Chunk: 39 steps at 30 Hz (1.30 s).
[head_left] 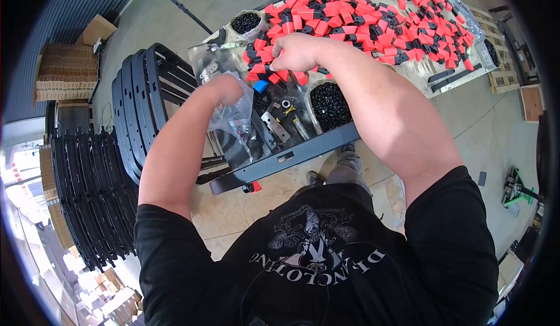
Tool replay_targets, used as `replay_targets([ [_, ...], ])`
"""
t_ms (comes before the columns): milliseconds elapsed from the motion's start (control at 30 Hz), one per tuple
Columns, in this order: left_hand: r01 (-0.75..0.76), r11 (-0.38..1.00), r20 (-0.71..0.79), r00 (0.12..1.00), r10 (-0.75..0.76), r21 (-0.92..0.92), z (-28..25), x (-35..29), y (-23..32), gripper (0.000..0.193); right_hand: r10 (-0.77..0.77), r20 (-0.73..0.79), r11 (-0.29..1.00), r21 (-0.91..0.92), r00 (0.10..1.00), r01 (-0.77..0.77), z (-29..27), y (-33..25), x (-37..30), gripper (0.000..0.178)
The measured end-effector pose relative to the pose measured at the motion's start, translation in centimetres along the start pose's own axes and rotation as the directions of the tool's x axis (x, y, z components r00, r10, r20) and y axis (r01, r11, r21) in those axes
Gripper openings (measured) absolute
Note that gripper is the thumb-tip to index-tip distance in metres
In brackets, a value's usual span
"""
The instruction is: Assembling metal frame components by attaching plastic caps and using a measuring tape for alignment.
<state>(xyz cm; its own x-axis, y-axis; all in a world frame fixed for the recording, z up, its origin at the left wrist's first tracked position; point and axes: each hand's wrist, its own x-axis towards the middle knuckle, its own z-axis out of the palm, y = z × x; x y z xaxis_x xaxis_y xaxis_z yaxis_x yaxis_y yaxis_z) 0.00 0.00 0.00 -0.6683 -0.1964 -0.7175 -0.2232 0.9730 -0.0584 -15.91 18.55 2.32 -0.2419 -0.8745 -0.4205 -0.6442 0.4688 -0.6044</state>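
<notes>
My left hand [228, 91] is closed on the upper part of a clear plastic bag [224, 119], which hangs crumpled over the near left corner of the workbench. What lies inside the bag is hard to make out. To its right my right hand [293, 53] reaches over the left edge of a big heap of red-and-black plastic pieces [335, 19]. Thumb and index finger are apart there, near pieces at the heap's edge; the other fingers are partly hidden. A small blue piece [260, 86] lies between the two hands.
On the bench stand a tub of black parts [330, 105] and a smaller tub [246, 23]. A metal block [275, 127] and a yellow tool [288, 111] lie near the front rail [286, 157]. Black frames [131, 110] stack at left; a pallet [496, 51] stands far right.
</notes>
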Motion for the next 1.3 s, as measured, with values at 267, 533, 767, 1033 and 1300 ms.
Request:
replay_targets([
  [267,0.418,0.863,0.258,0.900,-0.351,-0.285,-2.6,0.1,-2.4,0.034,-0.033,0.010,0.999,-0.042,0.999,0.033,-0.5,-1.4,-0.4,0.056],
  [533,0.273,0.923,-0.189,0.925,-0.329,-0.273,-3.2,1.0,-1.8,0.035,-0.029,0.011,0.999,-0.041,1.000,0.029,-0.3,-1.1,0.0,0.057],
  [767,-0.176,0.984,-0.544,0.826,0.145,-0.005,5.1,8.7,-0.3,0.033,-0.040,0.028,0.999,-0.018,0.999,0.041,-0.1,-1.8,-0.1,0.057],
  [1033,0.054,0.964,-0.398,0.915,0.056,0.260,5.3,11.2,1.3,0.033,-0.025,0.039,0.999,-0.031,0.999,0.026,0.3,-1.3,0.1,0.058],
  [1300,0.290,0.897,-0.413,0.810,-0.416,-0.334,0.9,5.2,-1.6,0.044,-0.055,0.046,0.997,-0.059,0.997,0.058,0.9,-1.2,0.4,0.046],
])
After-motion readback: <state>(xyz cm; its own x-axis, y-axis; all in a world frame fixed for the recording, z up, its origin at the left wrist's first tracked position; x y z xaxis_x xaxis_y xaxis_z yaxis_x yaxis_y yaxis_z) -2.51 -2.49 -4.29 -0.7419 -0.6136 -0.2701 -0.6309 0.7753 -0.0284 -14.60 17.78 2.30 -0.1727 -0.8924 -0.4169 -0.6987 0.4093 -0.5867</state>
